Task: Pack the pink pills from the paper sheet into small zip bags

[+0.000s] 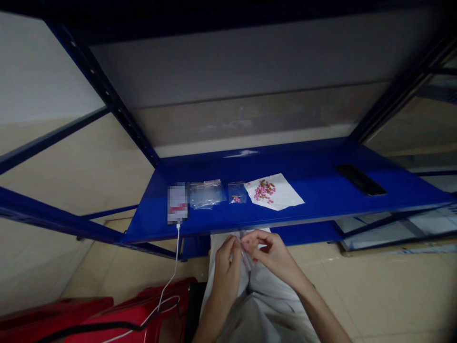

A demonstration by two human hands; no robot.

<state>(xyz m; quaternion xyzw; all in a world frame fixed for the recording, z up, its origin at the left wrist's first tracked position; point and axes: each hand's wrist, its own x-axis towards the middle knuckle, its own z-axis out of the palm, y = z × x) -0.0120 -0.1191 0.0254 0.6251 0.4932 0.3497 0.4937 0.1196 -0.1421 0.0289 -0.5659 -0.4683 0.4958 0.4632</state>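
Both my left hand and my right hand are above my lap, below the front edge of the blue steel shelf. Their fingers pinch a small clear plastic bag. On the shelf lies a white paper sheet holding a heap of pink tablets with some brown pieces. To its left are a small clear bag with a few pink tablets and a stack of clear plastic bags. My hands touch nothing on the shelf.
A pixelated device sits at the shelf's left, trailing a white cable downward. A black phone-like slab lies on the right. Red plastic seats are at lower left, with a tiled floor at right.
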